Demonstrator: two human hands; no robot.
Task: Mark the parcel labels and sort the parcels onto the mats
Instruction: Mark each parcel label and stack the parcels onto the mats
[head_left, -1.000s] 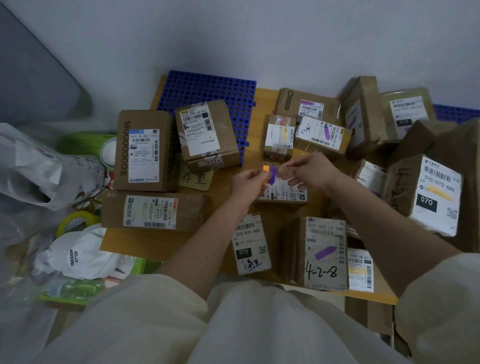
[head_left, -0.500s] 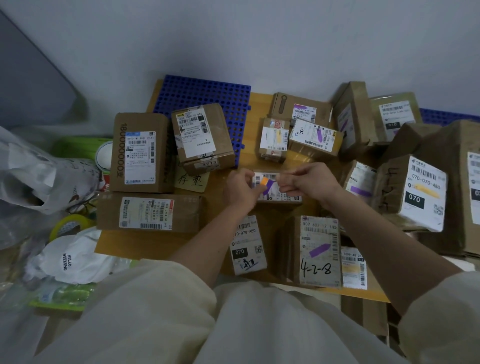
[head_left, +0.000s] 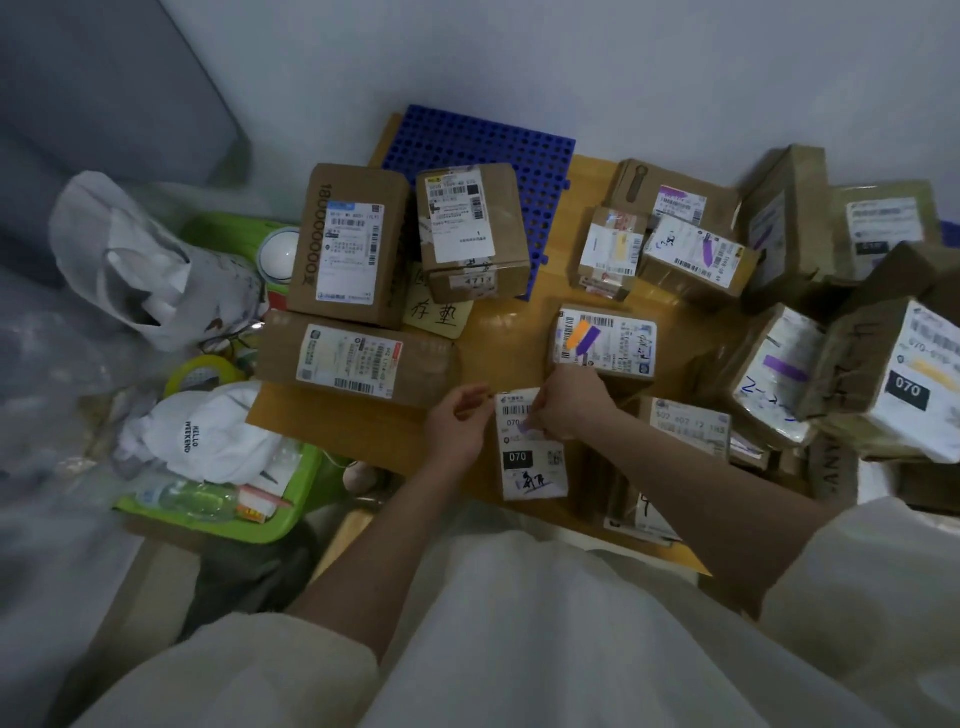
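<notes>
so both hands just dropped from mid-table to the near 070 parcel (head_left: 530, 447), right hand (head_left: 569, 405) pinching a purple strip onto its label, left hand (head_left: 457, 426) loosely curled beside it, looks like marking's underway, sorting comes next

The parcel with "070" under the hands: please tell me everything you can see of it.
The parcel is small, its top covered by a white label with barcodes, a black "070" box and a dark scribble. It lies flat on the wooden table, near its front edge. The right hand presses a purple sticker on the label; the left hand touches its left edge.
</notes>
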